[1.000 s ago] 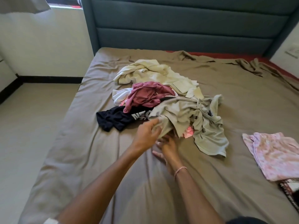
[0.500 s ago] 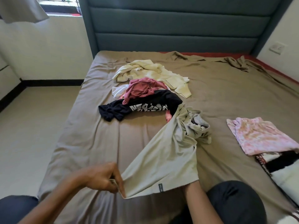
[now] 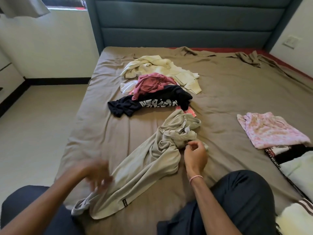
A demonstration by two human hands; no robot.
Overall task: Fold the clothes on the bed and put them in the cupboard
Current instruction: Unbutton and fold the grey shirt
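Khaki shirt (image 3: pixel 144 160) lies crumpled on the bed (image 3: pixel 220 92), near the front edge.
The right hand (image 3: pixel 194 155) curls its fingers at the shirt's bunched collar end; whether its grip pinches cloth I cannot tell. The left hand (image 3: pixel 96 173) is a blur over the hem, grip unreadable. A pile of clothes (image 3: pixel 152 85) lies beyond.

A grey curtain (image 3: pixel 22 5) hangs top left; wall switch (image 3: pixel 291 41) beside teal headboard (image 3: pixel 186 22)
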